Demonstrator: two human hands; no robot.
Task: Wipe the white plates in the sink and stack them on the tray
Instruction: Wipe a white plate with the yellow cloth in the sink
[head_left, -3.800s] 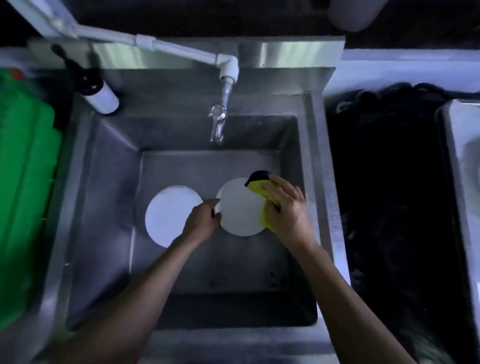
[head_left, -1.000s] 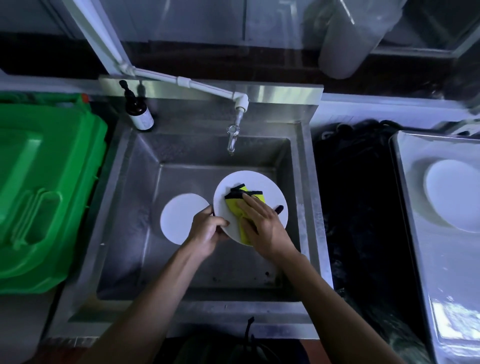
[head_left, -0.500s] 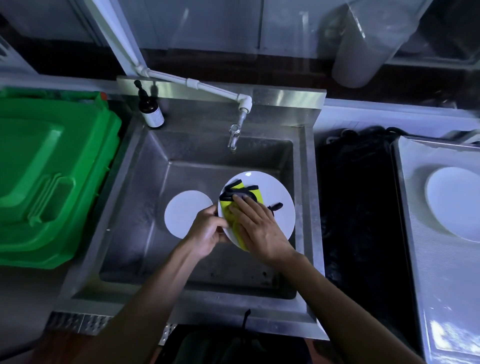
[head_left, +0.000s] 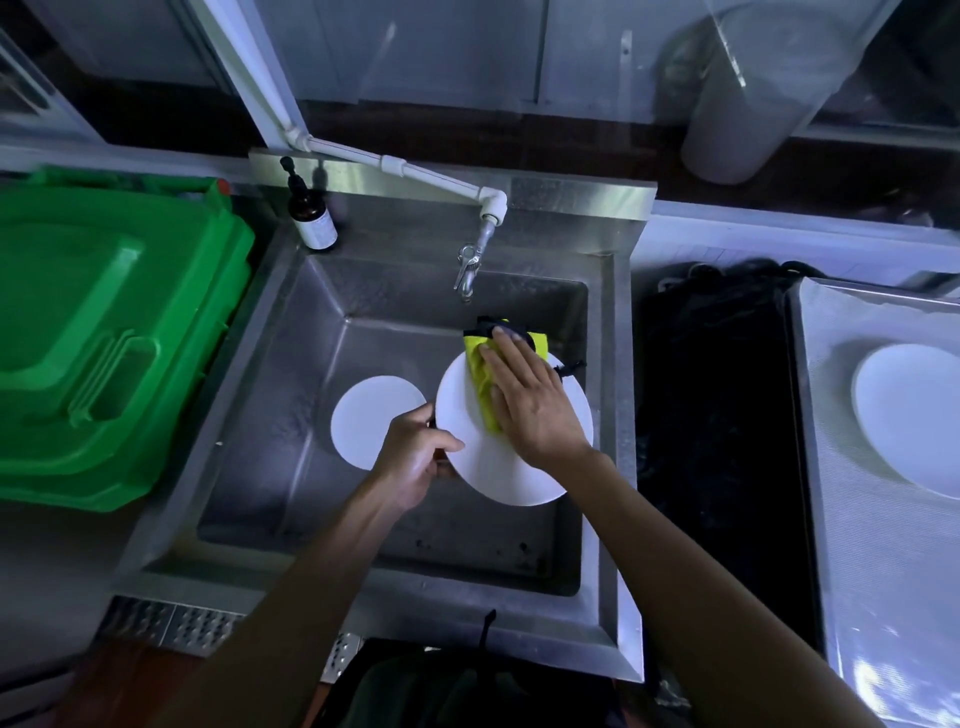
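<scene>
While my left hand (head_left: 415, 457) grips the plate (head_left: 498, 467) | right hand (head_left: 530, 410) flat on cloth (head_left: 480, 384) | second plate (head_left: 371, 418) beside | tap (head_left: 467, 270) above

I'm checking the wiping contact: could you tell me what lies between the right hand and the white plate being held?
The head view shows a yellow cloth under the right hand, pressed against the held white plate.

Dim bluish light, wide-angle edge distortion
</scene>
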